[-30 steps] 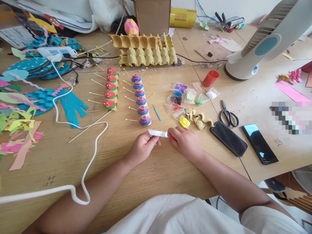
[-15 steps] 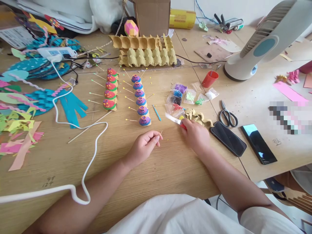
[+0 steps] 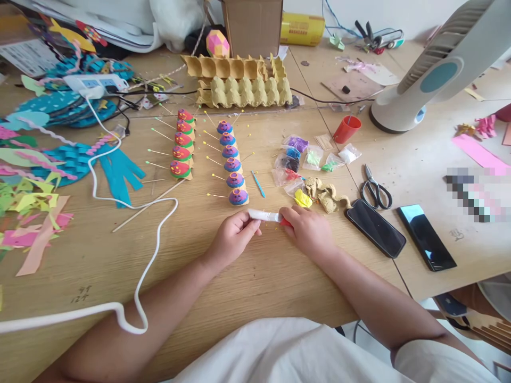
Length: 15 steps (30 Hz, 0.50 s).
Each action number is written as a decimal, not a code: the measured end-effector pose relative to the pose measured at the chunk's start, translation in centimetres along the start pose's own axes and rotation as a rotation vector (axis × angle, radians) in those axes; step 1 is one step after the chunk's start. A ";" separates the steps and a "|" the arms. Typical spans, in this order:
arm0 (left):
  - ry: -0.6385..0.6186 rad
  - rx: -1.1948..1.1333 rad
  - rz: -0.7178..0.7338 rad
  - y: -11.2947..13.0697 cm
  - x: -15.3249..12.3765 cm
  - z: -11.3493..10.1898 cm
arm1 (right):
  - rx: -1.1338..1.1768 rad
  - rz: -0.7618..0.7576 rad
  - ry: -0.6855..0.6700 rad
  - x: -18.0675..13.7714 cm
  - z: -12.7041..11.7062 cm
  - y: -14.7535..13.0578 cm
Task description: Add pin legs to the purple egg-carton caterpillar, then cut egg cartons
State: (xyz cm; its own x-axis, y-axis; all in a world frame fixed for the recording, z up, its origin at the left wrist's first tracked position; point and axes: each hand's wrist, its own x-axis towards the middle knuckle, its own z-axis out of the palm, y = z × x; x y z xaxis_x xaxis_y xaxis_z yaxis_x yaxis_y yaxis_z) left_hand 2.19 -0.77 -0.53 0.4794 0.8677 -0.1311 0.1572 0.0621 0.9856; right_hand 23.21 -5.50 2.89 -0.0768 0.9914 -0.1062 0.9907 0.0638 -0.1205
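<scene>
My left hand point(image 3: 232, 235) is closed in a pinch. The thin toothpick seen in it a moment before is mostly hidden now. In my right hand point(image 3: 309, 230) is a slim tool with a white blade-like front point(image 3: 263, 215) and a red end; its exact kind is unclear. The white part reaches across to the left fingertips and appears to touch them. Beyond my hands stands a row of blue-and-purple painted egg-carton cups point(image 3: 232, 165) with yellow-tipped sticks. Left of it is a red-and-green row point(image 3: 182, 153) with green-tipped sticks. A blue modelling tool point(image 3: 257, 184) lies nearby.
Small bags of coloured clay point(image 3: 297, 154), yellow clay point(image 3: 303, 198), scissors point(image 3: 375, 189) and two phones point(image 3: 375, 227) lie to the right. A red cup point(image 3: 347, 130) and fan point(image 3: 415, 85) stand behind. Egg cartons point(image 3: 250, 93) sit at the back; a white cable point(image 3: 156, 250) winds along the left.
My right hand has moved slightly left and down, bringing the white part of its tool to the left fingertips. The left hand stays nearly in place, its toothpick now covered.
</scene>
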 end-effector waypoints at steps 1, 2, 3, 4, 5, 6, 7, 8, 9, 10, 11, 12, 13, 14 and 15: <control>-0.017 0.011 0.004 0.1 -0.1 0.0 | -0.010 0.048 0.015 0.1 0.0 0.3; -0.033 0.020 0.006 0.1 -0.1 0.0 | -0.016 0.100 0.035 0.1 0.1 0.6; -0.045 0.027 0.006 0.2 -0.2 0.0 | -0.017 0.144 0.054 0.2 0.1 0.9; -0.049 0.031 0.006 0.2 -0.2 0.0 | -0.011 0.169 0.072 0.1 0.1 1.0; -0.044 0.028 0.006 0.2 -0.2 0.0 | 0.004 0.165 0.085 0.1 0.1 1.1; -0.036 0.020 0.005 0.2 -0.2 0.0 | 0.025 0.134 0.092 0.0 0.0 1.0; -0.029 0.011 0.005 0.2 -0.2 0.0 | 0.047 0.083 0.088 -0.1 0.0 0.8; -0.025 0.003 0.004 0.1 -0.2 0.0 | 0.068 0.027 0.073 -0.2 0.0 0.6; -0.023 -0.002 0.002 0.1 -0.1 0.0 | 0.084 -0.016 0.053 -0.3 -0.1 0.4; -0.024 -0.002 -0.002 0.1 -0.1 0.0 | 0.092 -0.036 0.034 -0.3 -0.1 0.3; -0.027 0.004 -0.004 0.1 -0.1 0.0 | 0.093 -0.026 0.024 -0.2 -0.1 0.3; -0.030 0.012 -0.004 0.1 -0.2 0.0 | 0.086 0.012 0.028 -0.2 0.0 0.3; -0.032 0.019 -0.001 0.1 -0.2 0.0 | 0.077 0.061 0.046 -0.1 0.0 0.5; -0.030 0.021 0.004 0.1 -0.2 0.0 | 0.066 0.113 0.075 0.0 0.1 0.6; -0.026 0.018 0.010 0.1 -0.2 0.0 | 0.057 0.153 0.112 0.0 0.2 0.8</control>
State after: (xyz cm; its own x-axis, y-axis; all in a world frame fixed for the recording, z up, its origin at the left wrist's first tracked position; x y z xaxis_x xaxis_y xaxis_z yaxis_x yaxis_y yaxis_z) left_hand 2.10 -0.91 -0.37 0.5033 0.8551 -0.1245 0.1677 0.0447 0.9848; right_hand 23.97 -5.46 2.60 0.0904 0.9958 -0.0176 0.9817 -0.0920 -0.1670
